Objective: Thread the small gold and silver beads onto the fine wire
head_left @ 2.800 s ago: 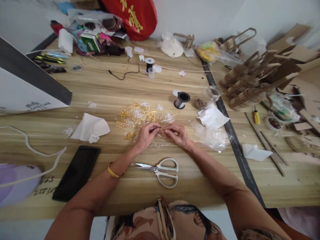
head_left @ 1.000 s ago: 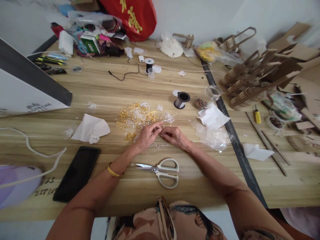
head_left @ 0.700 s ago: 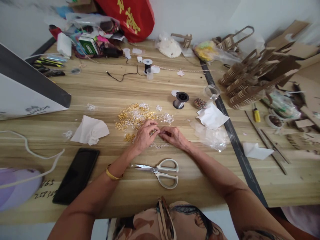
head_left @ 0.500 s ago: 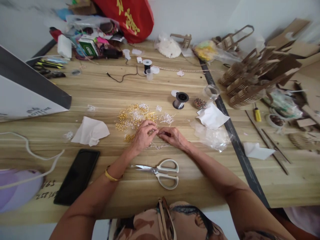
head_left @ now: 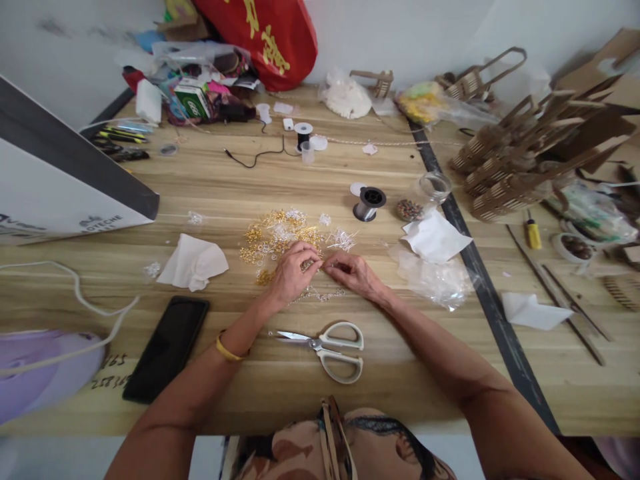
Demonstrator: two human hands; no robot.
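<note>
Both hands pinched nearly closed, left (head_left: 296,272) and right (head_left: 351,272); held piece too small to tell. Gold-and-silver findings (head_left: 280,233) just beyond left, chain (head_left: 325,294) nearer front edge. Scissors (head_left: 325,347) block front approach; bare tabletop (head_left: 240,407) along front edge.

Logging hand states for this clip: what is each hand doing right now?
Left hand: fingertips pinched together; anything held is too small to tell.
Right hand: fingers curled in a pinch; held item can't be made out.
</note>
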